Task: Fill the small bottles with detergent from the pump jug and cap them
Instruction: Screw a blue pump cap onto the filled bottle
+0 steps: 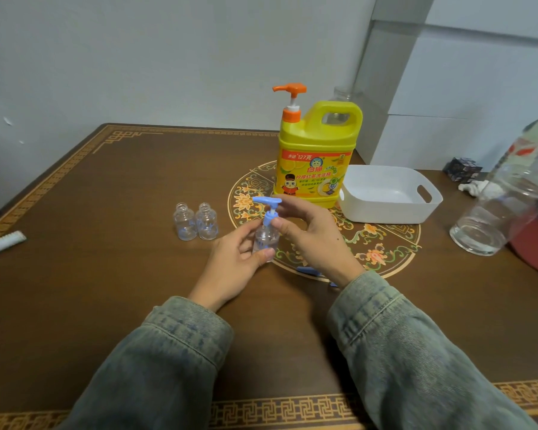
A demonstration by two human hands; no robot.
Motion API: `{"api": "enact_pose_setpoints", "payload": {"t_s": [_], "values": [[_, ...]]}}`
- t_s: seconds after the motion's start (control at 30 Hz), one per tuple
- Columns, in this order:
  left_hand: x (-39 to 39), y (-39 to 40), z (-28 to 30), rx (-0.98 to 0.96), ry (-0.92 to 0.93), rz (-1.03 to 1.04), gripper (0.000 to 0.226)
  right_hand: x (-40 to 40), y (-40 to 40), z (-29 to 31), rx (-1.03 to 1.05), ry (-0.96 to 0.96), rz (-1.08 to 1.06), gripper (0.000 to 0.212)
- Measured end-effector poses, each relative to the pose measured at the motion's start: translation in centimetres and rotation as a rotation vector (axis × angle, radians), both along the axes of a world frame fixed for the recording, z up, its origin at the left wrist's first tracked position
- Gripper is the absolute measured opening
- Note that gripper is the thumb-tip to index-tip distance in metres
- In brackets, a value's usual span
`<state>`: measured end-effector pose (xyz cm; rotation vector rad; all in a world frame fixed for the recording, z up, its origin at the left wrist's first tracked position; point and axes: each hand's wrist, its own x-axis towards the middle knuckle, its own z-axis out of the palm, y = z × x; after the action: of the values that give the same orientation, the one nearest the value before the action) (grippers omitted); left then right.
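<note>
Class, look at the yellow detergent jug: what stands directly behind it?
Behind the yellow detergent jug, a clear glass bottle shows: its neck rises above the jug and a bit appears through the handle opening. Its lower body is hidden, so its contents cannot be seen.

Single view, head-mounted, wide-angle. Aimed forward and steeply down over the bench (112,193). Close range: both sleeves entering from the bottom edge, left hand (233,265) and right hand (311,240) near frame centre. Beyond the hands, yellow pump jug (317,156) at mid-distance; wall behind it filling the upper third. Bench edge just below the sleeves at the frame bottom. Straight lines bowed toward the frame borders. No second view for overlap.
</note>
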<state>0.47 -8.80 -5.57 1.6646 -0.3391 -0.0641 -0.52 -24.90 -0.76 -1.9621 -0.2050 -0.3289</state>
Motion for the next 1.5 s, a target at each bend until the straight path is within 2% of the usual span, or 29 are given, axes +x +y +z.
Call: {"api": "enact_pose_setpoints", "payload": {"t_s": [0.2,0.37,0.47,0.57,0.73,0.8,0.9,1.03,1.13,1.2,1.3,1.4,1.5], "values": [[-0.1,0.0,0.0,0.008,-0.001,-0.02,0.058,0.2,0.1,0.1,-0.025,-0.044,-0.027,0.028],[0.0,0.0,-0.2,0.001,-0.002,-0.017,0.056,0.4,-0.1,-0.3,-0.049,0.031,-0.014,0.049],[0.1,0.0,-0.3,-0.01,0.003,-0.022,0.057,0.4,-0.5,-0.3,-0.015,0.067,0.063,0.031],[0.0,0.0,-0.3,-0.009,0.003,-0.025,0.059,0.6,-0.3,-0.7,0.023,0.066,0.021,0.018],[0.2,0.1,-0.4,-0.013,0.008,-0.038,0.06,0.7,-0.3,-0.8,0.049,0.111,0.069,0.028],[0.2,0.1,-0.3,-0.019,0.01,-0.067,0.059,0.8,-0.6,-0.8,0.114,0.107,0.126,0.025],[0.1,0.0,-0.4,-0.026,0.018,-0.085,0.06,0.8,-0.5,-0.6,0.137,0.117,0.104,0.011],[0.3,0.2,-0.6,-0.043,0.026,-0.077,0.062,0.7,0.1,-0.7,0.126,0.092,0.074,0.016],[0.2,0.2,-0.3,-0.046,0.031,-0.121,0.059,0.8,-0.7,-0.4,0.127,0.106,0.196,0.025],[0.1,0.2,-0.4,-0.039,0.029,-0.153,0.057,0.8,-1.0,-0.3,0.164,0.147,0.262,0.024],[0.2,0.3,-0.6,-0.034,0.034,-0.122,0.059,0.9,-0.4,-0.8,0.111,0.138,0.099,0.019],[0.3,0.2,-0.6,-0.032,0.005,-0.087,0.054,1.3,-0.2,-1.3,0.11,0.122,-0.021,0.032],[0.2,0.1,-0.6,-0.042,0.016,-0.116,0.055,1.0,-0.8,-0.8,0.083,0.081,0.16,0.015]]}}
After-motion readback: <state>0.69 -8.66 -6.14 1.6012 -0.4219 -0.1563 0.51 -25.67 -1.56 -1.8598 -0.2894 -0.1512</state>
